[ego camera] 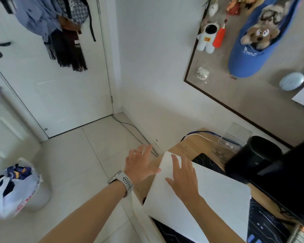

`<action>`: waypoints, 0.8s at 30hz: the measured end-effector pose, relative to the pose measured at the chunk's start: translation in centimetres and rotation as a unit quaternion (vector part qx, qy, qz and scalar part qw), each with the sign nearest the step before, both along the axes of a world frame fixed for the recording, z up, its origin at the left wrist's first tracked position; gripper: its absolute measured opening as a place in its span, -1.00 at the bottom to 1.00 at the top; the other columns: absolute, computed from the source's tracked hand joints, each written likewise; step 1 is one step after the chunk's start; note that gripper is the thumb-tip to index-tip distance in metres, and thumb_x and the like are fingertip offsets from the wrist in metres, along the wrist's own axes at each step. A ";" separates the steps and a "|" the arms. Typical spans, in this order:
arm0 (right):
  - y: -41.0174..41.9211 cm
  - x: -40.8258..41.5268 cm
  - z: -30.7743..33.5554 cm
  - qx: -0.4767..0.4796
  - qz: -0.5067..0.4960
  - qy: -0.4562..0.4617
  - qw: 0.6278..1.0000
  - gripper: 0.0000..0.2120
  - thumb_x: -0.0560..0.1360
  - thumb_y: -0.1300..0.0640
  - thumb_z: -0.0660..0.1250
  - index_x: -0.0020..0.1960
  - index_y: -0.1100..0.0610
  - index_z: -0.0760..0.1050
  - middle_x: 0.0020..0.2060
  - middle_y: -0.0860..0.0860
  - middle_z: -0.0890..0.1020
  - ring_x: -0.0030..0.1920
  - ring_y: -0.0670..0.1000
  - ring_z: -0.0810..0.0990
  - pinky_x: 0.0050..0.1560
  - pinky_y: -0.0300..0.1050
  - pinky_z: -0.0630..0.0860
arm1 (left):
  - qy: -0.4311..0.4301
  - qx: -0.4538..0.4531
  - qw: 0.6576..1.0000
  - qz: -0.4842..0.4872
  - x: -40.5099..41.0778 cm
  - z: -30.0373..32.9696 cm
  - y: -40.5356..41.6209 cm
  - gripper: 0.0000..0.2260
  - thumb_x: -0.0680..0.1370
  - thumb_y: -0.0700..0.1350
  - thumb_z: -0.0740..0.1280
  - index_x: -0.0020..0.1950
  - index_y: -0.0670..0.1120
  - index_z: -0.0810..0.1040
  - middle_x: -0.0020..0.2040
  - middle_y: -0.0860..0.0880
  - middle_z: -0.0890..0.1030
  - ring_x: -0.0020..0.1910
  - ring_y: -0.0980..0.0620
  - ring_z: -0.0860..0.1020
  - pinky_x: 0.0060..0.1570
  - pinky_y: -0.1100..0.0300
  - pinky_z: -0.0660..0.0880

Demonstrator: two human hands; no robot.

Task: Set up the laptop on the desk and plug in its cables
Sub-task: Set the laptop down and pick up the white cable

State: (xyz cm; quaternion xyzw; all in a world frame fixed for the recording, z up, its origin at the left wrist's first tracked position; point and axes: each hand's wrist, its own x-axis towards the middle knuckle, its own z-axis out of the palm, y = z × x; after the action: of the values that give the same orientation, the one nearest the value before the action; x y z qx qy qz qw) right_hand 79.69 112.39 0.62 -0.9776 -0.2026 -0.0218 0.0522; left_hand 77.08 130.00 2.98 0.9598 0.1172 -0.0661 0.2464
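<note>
Head view: one camera only, looking down past your arms at the corner of the tabletop (191, 146).
Laptop: closed, white laptop (209, 199) lying flat on the tabletop near its left edge, partly over a dark patterned mat (263, 223), corner pointing away from you.
Right hand: your right hand (182, 179) lies flat on the lid, fingers (175, 160) straight and spread, gripping nothing.
Left hand: your left hand (140, 163) is open too, fingers extended; the thumb reaches the lid's left edge.
Handling: judge it stiff, fairly heavy, smooth and slippery on top, and fragile at the hinge; take it by both side edges to shift it, and lift the lid from the front edge.
Cables: white cable (198, 135) and blue cable (209, 132) trail over the tabletop's far corner, apart from the laptop; their plugs are not visible.
Hidden: ports cannot be made out; which edge is the hinge cannot be told; the black cylinder (253, 155) and dark screen (291, 172) cover the tabletop behind.
</note>
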 end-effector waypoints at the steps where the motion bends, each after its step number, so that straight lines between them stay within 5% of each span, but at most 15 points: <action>1: 0.6 0.0 0.0 0.003 -0.001 0.008 1.000 -0.15 0.18 -0.13 0.62 0.36 0.11 0.38 0.17 0.15 0.53 0.10 0.16 0.58 0.00 -0.01 0.58 | 0.000 0.000 1.000 0.000 -0.1 0.0 0.6 -0.17 0.38 0.28 0.40 0.53 0.09 0.09 0.53 -0.05 0.15 0.44 -0.24 0.17 0.35 -0.12 0.26; 6: 6.5 0.3 0.1 0.016 -0.024 0.036 0.999 -0.25 0.22 0.01 0.61 0.33 0.08 0.39 0.26 0.14 0.46 0.16 0.14 0.55 0.05 -0.06 0.56 | 0.001 -0.008 1.000 -0.003 0.9 -0.3 7.0 -0.22 0.38 0.29 0.39 0.49 0.08 0.15 0.49 -0.03 0.19 0.39 -0.21 0.21 0.31 -0.07 0.31; 11: 11.4 1.4 0.7 0.021 -0.059 0.040 0.997 -0.34 0.44 0.27 0.34 0.46 0.05 0.18 0.48 0.12 0.16 0.39 0.12 0.30 0.31 -0.06 0.38 | -0.016 -0.009 1.000 -0.021 2.7 -0.3 12.6 -0.21 0.39 0.27 0.40 0.49 0.04 0.15 0.46 -0.03 0.22 0.35 -0.19 0.25 0.25 -0.05 0.36; 24: 12.3 7.8 0.7 0.084 -0.265 -0.019 0.960 -0.44 0.33 0.23 0.28 0.33 0.15 0.35 0.13 0.17 0.48 0.00 0.20 0.50 0.05 0.08 0.50 | -0.037 -0.047 0.992 -0.110 9.7 -0.5 14.0 -0.24 0.44 0.17 0.41 0.49 -0.02 0.09 0.39 -0.07 0.27 0.27 -0.18 0.30 0.18 -0.02 0.42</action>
State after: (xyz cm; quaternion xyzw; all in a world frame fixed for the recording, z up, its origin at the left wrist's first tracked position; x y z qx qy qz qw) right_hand 87.46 124.68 1.28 -0.9878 0.0655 -0.0705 0.1223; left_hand 86.79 144.00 2.44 0.9560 -0.0014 -0.0627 0.2865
